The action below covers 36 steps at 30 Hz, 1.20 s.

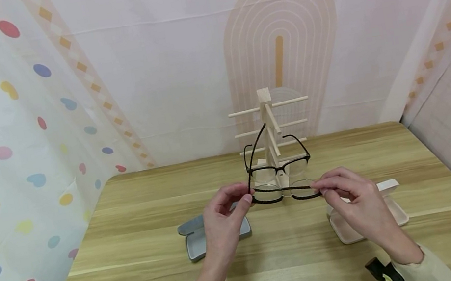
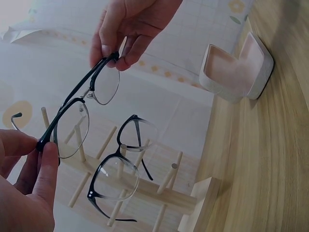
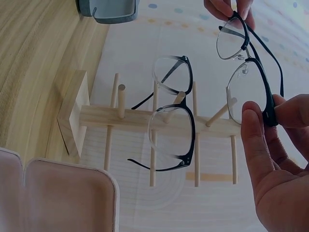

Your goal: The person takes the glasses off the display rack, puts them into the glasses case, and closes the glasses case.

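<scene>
My left hand (image 1: 222,218) and right hand (image 1: 359,202) hold a pair of half-rim eyeglasses (image 1: 269,201) by its two ends, over the table in front of a wooden display stand (image 1: 264,96). The left thumb and fingers pinch the left hinge corner; the right ones pinch the right corner. Black brow bars top its clear lenses, with thin metal at the bridge. One temple points up and away, while the other lies across behind the lenses. A second pair of black-topped glasses (image 3: 193,130) sits on the stand's lower pegs with both temples spread.
An open grey glasses case (image 1: 196,244) lies left on the wooden table (image 1: 296,268), partly behind the left hand. To the right, an open white case (image 2: 260,79) with pink lining is partly covered by the right hand. A patterned curtain (image 1: 177,69) hangs behind the table.
</scene>
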{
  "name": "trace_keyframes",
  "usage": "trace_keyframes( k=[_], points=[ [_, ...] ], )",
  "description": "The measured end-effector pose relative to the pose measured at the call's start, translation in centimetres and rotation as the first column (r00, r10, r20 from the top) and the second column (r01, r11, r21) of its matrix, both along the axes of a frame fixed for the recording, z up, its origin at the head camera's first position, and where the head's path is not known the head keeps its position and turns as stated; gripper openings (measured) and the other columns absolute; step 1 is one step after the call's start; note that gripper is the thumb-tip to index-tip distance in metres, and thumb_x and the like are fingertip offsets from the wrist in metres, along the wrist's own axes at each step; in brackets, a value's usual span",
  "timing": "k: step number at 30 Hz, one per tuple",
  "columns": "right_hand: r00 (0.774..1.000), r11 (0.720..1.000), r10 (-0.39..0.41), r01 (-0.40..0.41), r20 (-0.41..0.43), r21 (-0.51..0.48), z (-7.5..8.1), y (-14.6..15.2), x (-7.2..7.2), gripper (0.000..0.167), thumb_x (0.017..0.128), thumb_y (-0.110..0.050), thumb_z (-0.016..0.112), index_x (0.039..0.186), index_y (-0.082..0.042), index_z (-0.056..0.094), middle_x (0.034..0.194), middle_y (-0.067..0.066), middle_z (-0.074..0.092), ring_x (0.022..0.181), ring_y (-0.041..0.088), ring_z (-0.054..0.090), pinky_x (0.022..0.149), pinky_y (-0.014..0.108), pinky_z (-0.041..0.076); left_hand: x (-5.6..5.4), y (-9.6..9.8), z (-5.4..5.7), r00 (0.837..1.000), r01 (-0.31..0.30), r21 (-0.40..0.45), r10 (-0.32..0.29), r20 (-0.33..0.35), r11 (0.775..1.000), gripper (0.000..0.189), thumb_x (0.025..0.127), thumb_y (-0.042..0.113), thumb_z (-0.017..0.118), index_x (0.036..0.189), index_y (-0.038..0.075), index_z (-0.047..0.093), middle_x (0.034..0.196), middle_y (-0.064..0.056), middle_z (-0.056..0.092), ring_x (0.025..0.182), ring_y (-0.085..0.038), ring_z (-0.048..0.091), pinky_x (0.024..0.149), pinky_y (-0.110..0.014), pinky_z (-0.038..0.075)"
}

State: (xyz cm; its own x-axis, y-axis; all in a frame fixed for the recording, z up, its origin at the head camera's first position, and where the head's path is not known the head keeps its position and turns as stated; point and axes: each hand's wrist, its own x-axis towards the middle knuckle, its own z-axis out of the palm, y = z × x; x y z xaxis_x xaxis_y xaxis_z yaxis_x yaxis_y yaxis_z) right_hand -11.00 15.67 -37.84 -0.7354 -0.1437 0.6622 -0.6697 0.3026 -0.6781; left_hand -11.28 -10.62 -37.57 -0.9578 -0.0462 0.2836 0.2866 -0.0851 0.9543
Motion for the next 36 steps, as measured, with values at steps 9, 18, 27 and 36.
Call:
trace_keyframes(
  k=[9,18,27,36],
  points=[
    [1.0,1.0,0.001,-0.001,0.015,0.013,0.07,0.13,-0.12,0.033,0.089,0.022,0.059,0.101,-0.001,0.079,0.101,0.003,0.069,0.09,0.01,0.071,0.079,0.02,0.059,0.02,-0.1,0.09,1.0,0.002,-0.027,-0.001,0.004,1.0,0.018,0.095,-0.003,0.07,0.111,0.001,0.075,0.108,-0.012,0.075,0.098,-0.021,0.071,0.084,-0.033,0.061],
    [1.0,1.0,0.007,-0.007,0.017,0.012,-0.05,0.1,-0.21,0.031,0.088,0.022,0.059,0.101,0.001,0.078,0.102,0.003,0.069,0.09,0.014,0.072,0.079,0.02,0.059,-0.03,-0.16,0.11,1.0,-0.028,-0.055,0.029,0.013,0.998,0.018,0.093,-0.001,0.073,0.11,0.0,0.077,0.108,-0.011,0.076,0.097,-0.017,0.072,0.083,-0.028,0.06],
    [1.0,1.0,0.003,-0.004,0.021,0.007,0.09,0.01,-0.12,0.033,0.089,0.021,0.059,0.102,-0.001,0.079,0.102,0.003,0.069,0.09,0.014,0.071,0.08,0.02,0.059,-0.2,-0.08,0.07,0.999,-0.035,-0.075,0.032,-0.032,0.997,0.017,0.092,-0.002,0.073,0.108,0.0,0.079,0.107,-0.011,0.075,0.095,-0.015,0.072,0.083,-0.027,0.06],
    [1.0,1.0,-0.001,0.001,0.019,0.003,0.06,0.04,-0.18,0.032,0.089,0.022,0.059,0.101,-0.001,0.079,0.102,0.003,0.069,0.09,0.015,0.072,0.079,0.02,0.059,-0.14,0.0,0.13,0.999,-0.032,-0.116,0.027,-0.046,0.993,0.016,0.094,-0.001,0.072,0.107,0.003,0.08,0.106,-0.009,0.075,0.091,-0.015,0.072,0.08,-0.025,0.06]
  ],
)
